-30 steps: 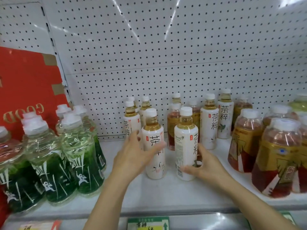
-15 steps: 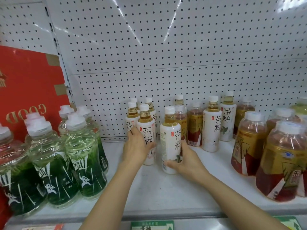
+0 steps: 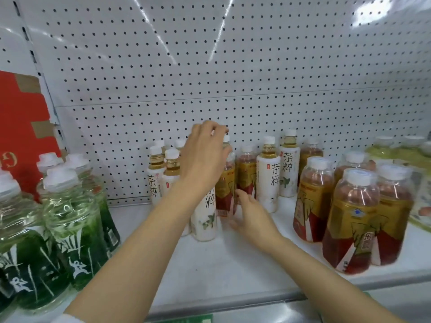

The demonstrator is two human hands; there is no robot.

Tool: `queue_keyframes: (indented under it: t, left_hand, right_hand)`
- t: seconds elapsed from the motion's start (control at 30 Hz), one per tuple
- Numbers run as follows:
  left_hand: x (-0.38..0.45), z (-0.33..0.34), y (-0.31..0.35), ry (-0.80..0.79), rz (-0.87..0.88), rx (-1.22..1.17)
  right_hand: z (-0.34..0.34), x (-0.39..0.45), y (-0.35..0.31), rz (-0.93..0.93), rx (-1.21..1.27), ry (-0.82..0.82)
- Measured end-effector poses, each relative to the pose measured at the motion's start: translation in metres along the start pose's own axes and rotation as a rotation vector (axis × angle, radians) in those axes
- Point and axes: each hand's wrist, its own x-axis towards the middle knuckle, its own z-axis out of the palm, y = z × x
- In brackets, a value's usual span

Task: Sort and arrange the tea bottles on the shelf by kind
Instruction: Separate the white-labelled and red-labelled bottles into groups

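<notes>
The left hand (image 3: 205, 157) reaches over the white-label bottles (image 3: 205, 215) and curls its fingers round the neck and cap of a red-and-gold bottle (image 3: 225, 190) standing in the back row on the shelf (image 3: 233, 271); the right hand (image 3: 250, 213) lies relaxed and holding nothing, its fingertips against the foot of that same bottle. The bottles stand tightly packed, so the likeliest mishap, as I judge it, is that lifting this one by its top swings its base into the white-label bottle just in front, or that the left forearm, which crosses over that group, knocks one over and sets off its neighbours. A grip on the cap alone could also slip. The white labels carry the characters 茶粹 running downward. On the red box (image 3: 21, 141) at the far left, part of a gold letter shows. The big red-and-gold bottles (image 3: 354, 220) on the right and the green bottles (image 3: 70, 234) on the left bear print too small or blurred to read.
</notes>
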Motion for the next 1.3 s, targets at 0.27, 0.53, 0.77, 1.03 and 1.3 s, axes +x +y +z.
queue_keyframes:
  t: [0.27,0.53,0.77,1.03,1.3]
  left_hand:
    - [0.077,0.054,0.028,-0.834,-0.175,0.363]
    - [0.078,0.023,0.023,-0.682,-0.303,0.013]
    - [0.071,-0.034,0.011,-0.259,-0.358,-0.526]
    - [0.047,-0.067,0.003,0.19,-0.495,-0.97]
    - [0.018,-0.116,-0.02,0.304,-0.461,-0.986]
  right_hand:
    - [-0.024,0.021,0.032,0.185,-0.092,0.322]
    - [-0.022,0.064,0.046,0.404,0.323,0.4]
    - [-0.021,0.06,0.048,0.386,0.338,0.366]
    - [-0.01,0.007,0.02,0.159,0.265,0.273]
    - [-0.003,-0.049,-0.036,-0.038,0.298,0.172]
